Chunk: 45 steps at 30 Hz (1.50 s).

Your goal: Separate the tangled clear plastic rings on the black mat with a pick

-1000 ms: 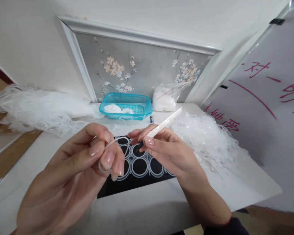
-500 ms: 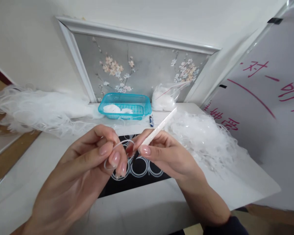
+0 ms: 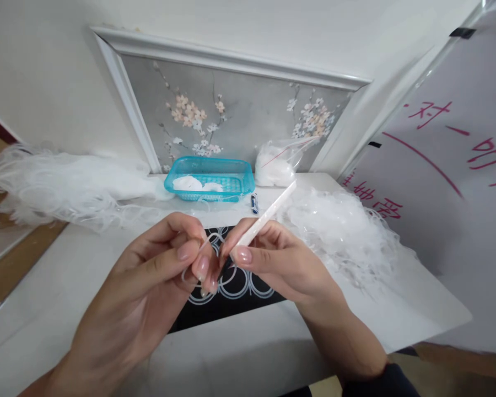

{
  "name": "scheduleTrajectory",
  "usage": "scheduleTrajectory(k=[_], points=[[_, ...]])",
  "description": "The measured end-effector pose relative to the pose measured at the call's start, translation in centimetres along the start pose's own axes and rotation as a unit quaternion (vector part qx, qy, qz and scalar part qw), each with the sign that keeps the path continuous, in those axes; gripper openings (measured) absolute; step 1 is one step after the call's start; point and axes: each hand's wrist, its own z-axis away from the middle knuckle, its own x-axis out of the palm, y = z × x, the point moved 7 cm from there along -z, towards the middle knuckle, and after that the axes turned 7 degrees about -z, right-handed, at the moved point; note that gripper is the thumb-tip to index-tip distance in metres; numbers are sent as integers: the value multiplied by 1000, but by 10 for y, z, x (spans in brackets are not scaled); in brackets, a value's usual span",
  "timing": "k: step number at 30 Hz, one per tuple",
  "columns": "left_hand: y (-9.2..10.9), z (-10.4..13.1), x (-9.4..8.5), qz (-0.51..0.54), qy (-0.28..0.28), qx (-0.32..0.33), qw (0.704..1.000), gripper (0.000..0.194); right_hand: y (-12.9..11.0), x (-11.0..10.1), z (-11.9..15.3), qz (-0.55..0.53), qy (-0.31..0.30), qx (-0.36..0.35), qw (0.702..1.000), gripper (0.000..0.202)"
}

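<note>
In front of me my left hand (image 3: 149, 281) pinches a thin, translucent white ring (image 3: 214, 235) between thumb and fingers; part of the ring is hidden behind the fingertips. My right hand (image 3: 276, 256) grips a slim tool with a white handle (image 3: 268, 214) and a dark tip (image 3: 225, 267). That tip lies by the ring, close to the left fingertips; I cannot tell whether it touches. What kind of tool it is does not show. Below both hands lies a black mat (image 3: 206, 317) bearing several pale circles.
Behind the hands is a turquoise basket (image 3: 209, 161) with white pieces inside, beside a clear bag (image 3: 275, 168) of white material. Heaps of translucent rings lie at left (image 3: 82, 176) and right (image 3: 343, 234). A small blue-and-white item (image 3: 254, 204) sits near the basket. A whiteboard (image 3: 434, 220) leans at right.
My left hand has shifted slightly right, toward the tool, and the ring has moved and turned with it. My right hand and the tool have barely moved.
</note>
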Motion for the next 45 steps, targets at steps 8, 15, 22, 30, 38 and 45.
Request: scheduleTrajectory(k=[8,15,22,30,38,45], points=[[-8,0,4,-16,4,-14,1000,7,-3,9,0,-43,-81,-18,996,10],[-11,1,5,-25,2,-16,1000,8,-4,9,1,-62,-104,-29,992,15],[-9,0,7,-29,2,-15,999,9,-5,10,2,-56,-94,-25,994,11],[-10,2,3,-30,6,-7,1000,10,-6,12,2,-66,-99,-21,993,10],[-11,-3,1,-38,34,-5,999,13,-6,14,2,-75,-107,-25,991,9],[-8,-1,1,-42,24,8,999,10,0,-1,1,-82,-36,-9,996,14]])
